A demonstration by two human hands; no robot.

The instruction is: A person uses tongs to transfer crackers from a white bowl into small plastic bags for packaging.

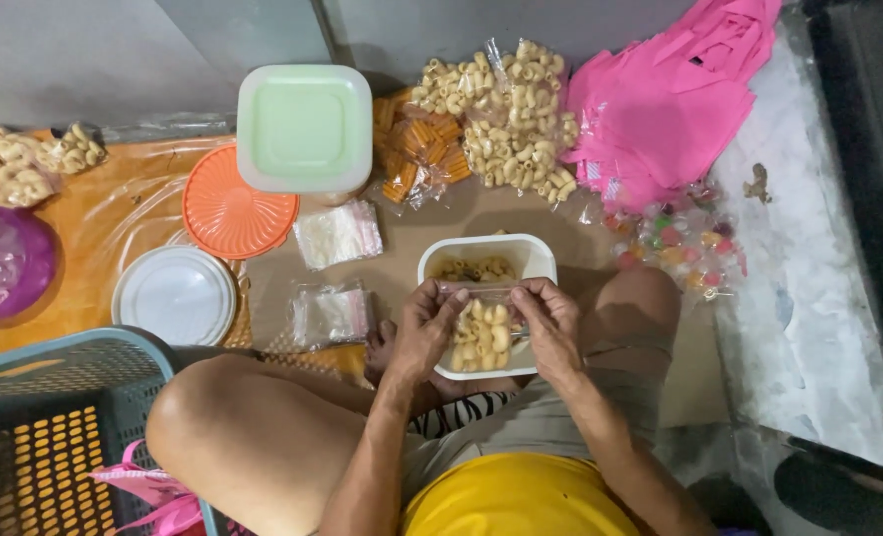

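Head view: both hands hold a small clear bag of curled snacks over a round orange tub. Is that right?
Not quite. In the head view the left hand and right hand hold the small clear bag of curled snacks over a white rectangular tub, not a round orange one.

**Packets and bags around our lap**

Between our left hand [423,333] and right hand [550,326] we pinch the top of a small clear bag [483,333] of pale curled snacks, over a white tub [531,256]. Past it lie two big clear bags of the same snack [516,119], with a clear bag of orange sticks [421,154] beside them. To the right sits a clear bag of multicoloured sweets [675,243] below a heap of pink bags [675,94]. Left of the tub lie two small stacks of empty clear pouches [337,233] [330,316]. More bagged curls [24,164] rest far left.
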